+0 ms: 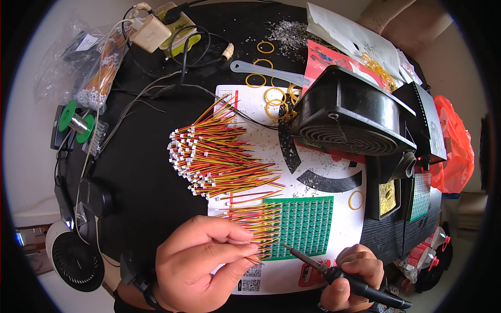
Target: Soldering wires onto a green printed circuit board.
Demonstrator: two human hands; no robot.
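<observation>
My right hand grips a soldering iron, its tip resting at or just above the left part of a green circuit board panel. A row of thin red, yellow and black wires runs from the panel's left edge. My left hand is closed, thumb and fingers pinching wires at the lower end of that row; the pinched ends are partly hidden by the fingers. Beyond it lies a large heap of similar wires with small white connectors at their left ends.
A black fan unit stands at right, near a yellow tip-cleaning sponge and another board panel. Rubber bands lie behind the wires. A solder spool, bagged wires and a small white fan sit at left.
</observation>
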